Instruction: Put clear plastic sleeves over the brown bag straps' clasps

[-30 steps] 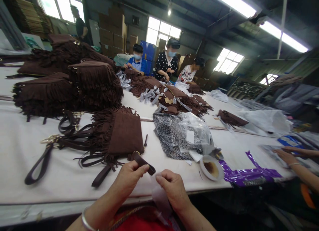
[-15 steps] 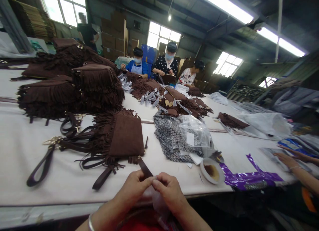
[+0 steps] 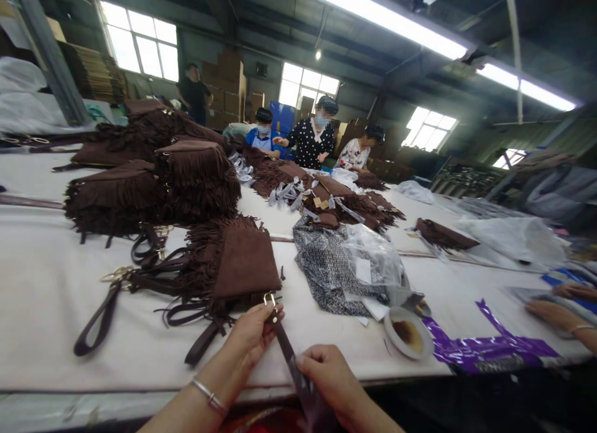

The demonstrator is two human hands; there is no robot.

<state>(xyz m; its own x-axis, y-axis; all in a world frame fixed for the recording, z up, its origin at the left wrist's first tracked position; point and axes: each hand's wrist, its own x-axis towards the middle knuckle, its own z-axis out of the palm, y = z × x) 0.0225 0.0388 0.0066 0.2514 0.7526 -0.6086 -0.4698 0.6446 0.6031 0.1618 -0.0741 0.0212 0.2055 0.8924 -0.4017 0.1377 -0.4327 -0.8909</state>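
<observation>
My left hand (image 3: pixel 254 330) is closed on the upper end of a dark brown strap (image 3: pixel 285 348), just below its gold clasp (image 3: pixel 270 300). Lower down, my right hand (image 3: pixel 326 374) pinches the same strap, with thin wrapping hanging beneath the fingers. The clasp lies at the bottom edge of a brown fringed pouch (image 3: pixel 247 262). Left of it, several looped wrist straps (image 3: pixel 100 321) with gold hooks rest on the white table (image 3: pixel 41 333). A piece of black and white patterned material (image 3: pixel 317 271) under clear plastic is to the right of the pouch.
Stacked fringed bags (image 3: pixel 196 178) stand at the left, with more bags (image 3: pixel 336 193) further back. A bowl of brown liquid (image 3: pixel 408 333) and purple plastic (image 3: pixel 494 349) lie near the front edge. Another person's hands (image 3: pixel 555 315) are at far right. Several people are behind the table.
My left hand has moved up the strap to its clasp end, while my right hand has shifted right and down. My hands are now apart. The view has shifted slightly.
</observation>
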